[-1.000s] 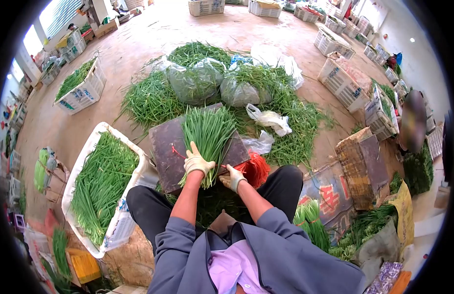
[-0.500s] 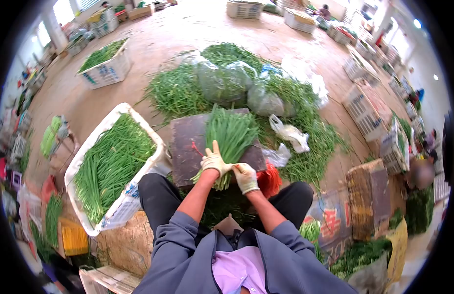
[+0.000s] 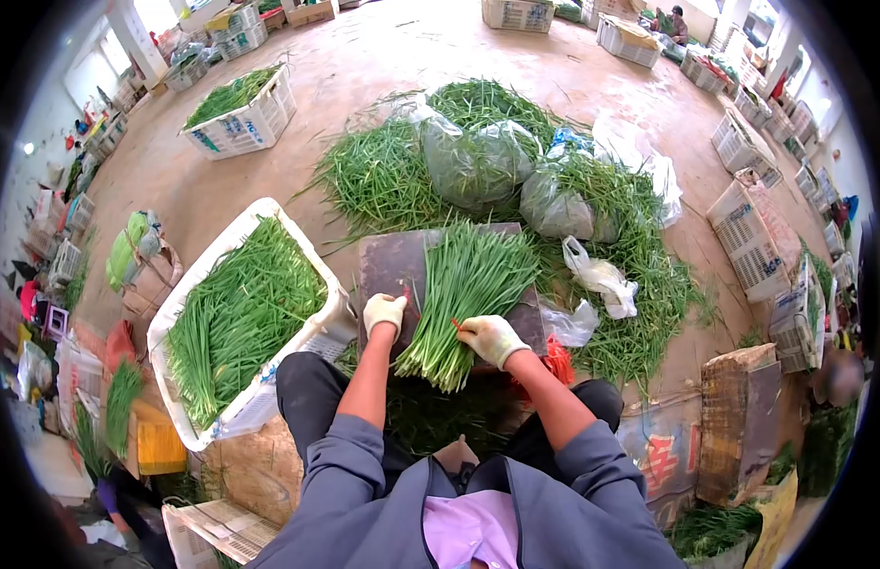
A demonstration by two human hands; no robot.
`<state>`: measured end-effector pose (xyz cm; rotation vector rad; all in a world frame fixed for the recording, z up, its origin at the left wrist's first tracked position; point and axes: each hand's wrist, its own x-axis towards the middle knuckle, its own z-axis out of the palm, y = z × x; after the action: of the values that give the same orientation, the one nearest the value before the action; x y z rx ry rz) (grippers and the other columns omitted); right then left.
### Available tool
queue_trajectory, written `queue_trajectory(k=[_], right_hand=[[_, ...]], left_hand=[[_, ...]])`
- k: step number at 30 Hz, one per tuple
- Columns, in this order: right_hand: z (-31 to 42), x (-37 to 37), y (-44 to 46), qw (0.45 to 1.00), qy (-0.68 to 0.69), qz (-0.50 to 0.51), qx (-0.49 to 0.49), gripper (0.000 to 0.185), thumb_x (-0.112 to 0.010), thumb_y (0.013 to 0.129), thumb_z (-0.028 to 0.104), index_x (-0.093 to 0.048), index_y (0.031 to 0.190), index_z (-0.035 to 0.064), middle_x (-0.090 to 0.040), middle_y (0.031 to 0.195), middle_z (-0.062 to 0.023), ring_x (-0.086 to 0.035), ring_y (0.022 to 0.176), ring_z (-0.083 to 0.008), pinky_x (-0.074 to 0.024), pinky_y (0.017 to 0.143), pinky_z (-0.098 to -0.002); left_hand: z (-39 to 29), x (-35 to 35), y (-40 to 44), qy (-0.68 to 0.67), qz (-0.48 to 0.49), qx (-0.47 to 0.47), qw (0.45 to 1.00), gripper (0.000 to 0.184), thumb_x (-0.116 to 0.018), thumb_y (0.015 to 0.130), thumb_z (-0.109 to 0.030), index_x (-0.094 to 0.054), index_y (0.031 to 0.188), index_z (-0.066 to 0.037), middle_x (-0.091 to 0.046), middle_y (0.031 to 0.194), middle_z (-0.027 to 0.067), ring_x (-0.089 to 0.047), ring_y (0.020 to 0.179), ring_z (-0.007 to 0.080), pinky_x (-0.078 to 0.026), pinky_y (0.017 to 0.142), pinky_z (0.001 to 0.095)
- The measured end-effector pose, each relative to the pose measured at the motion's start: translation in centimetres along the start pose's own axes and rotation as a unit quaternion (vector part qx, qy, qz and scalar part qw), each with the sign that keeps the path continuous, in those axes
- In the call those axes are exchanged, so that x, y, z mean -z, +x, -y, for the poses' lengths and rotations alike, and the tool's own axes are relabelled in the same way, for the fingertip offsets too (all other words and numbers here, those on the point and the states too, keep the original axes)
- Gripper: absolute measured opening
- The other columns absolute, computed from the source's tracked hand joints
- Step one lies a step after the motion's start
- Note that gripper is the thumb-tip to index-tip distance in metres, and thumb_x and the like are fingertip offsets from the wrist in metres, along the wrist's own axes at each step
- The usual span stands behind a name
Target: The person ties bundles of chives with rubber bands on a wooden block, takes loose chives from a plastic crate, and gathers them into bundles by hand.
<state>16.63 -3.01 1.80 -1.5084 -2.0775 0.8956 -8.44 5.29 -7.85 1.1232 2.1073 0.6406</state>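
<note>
Where the two gloved hands met over the stems half a second ago, the head view now shows them apart, one on either side of the green bundle (image 3: 473, 294), which keeps its place on the dark board (image 3: 388, 256). The left hand (image 3: 385, 313), spread across the stems then, has moved to the board's left part, its fingers beside a red tie end (image 3: 407, 294); whether they grip it, I cannot tell. The right hand (image 3: 494, 339) is over the board's near right part, thumb and fingers pinched together on a red strand (image 3: 456, 323).

Left of the board stands a white crate (image 3: 335, 322) filled with green stems. Just beyond the board, loose greens (image 3: 373, 180) and a grey plastic bag (image 3: 487, 171) are heaped on the brown floor (image 3: 392, 57). More red strands (image 3: 558, 360) hang at the board's near right corner. Far beyond the board, to its right, sits another person (image 3: 677, 27).
</note>
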Motion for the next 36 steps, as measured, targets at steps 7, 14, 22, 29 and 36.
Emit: queue_trajectory(k=[7,14,22,29,36], right_hand=[[-0.4,0.4,0.2,0.998,-0.017,0.058,0.002,0.025,-0.066,0.087,0.029,-0.072,0.092,0.0057,-0.069,0.084,-0.0178,-0.066,0.084,-0.0378,-0.0521,0.076,-0.0456],[-0.2,0.8,1.0,0.996,-0.021,0.083,0.01,0.026,-0.065,0.088,0.03,-0.072,0.093,0.0063,-0.069,0.086,-0.0177,-0.066,0.086,-0.0375,-0.0519,0.076,-0.046],[-0.5,0.4,1.1,0.996,-0.031,0.082,0.009,0.025,-0.065,0.087,0.03,-0.072,0.093,0.0068,-0.069,0.084,-0.0185,-0.066,0.084,-0.0382,-0.0517,0.076,-0.0465],[-0.1,0.7,1.1,0.996,-0.045,0.071,0.023,0.026,-0.063,0.089,0.031,-0.07,0.092,0.0062,-0.068,0.085,-0.0182,-0.066,0.084,-0.0384,-0.0518,0.075,-0.0466],[0.8,-0.1,1.5,0.995,-0.077,0.019,0.057,0.026,-0.061,0.091,0.032,-0.069,0.088,0.007,-0.068,0.081,-0.0159,-0.066,0.08,-0.0373,-0.052,0.07,-0.0468]], left_hand=[[-3.2,-0.5,-1.6,0.126,-0.021,-0.035,0.991,0.031,-0.074,0.075,-0.034,-0.075,0.097,-0.012,-0.073,0.1,0.0157,-0.069,0.096,0.033,-0.054,0.088,0.0414],[0.7,-0.3,-0.7,-0.025,-0.112,-0.043,0.992,0.032,-0.065,0.079,-0.027,-0.072,0.104,-0.007,-0.072,0.099,0.0197,-0.069,0.097,0.0337,-0.052,0.09,0.0401],[-4.3,0.6,-2.7,0.18,-0.028,-0.018,0.983,0.049,-0.079,0.073,-0.038,-0.069,0.111,-0.007,-0.07,0.109,0.0179,-0.068,0.101,0.0325,-0.054,0.089,0.041],[1.4,-1.7,1.1,0.014,-0.029,-0.038,0.999,0.023,-0.08,0.075,-0.024,-0.076,0.089,-0.006,-0.074,0.088,0.0137,-0.071,0.081,0.0249,-0.056,0.079,0.036],[-2.7,0.6,-7.5,-0.255,0.066,-0.112,0.958,0.012,-0.08,0.079,-0.006,-0.075,0.086,0.001,-0.074,0.079,0.0061,-0.063,0.067,0.0092,-0.052,0.066,0.0253]])
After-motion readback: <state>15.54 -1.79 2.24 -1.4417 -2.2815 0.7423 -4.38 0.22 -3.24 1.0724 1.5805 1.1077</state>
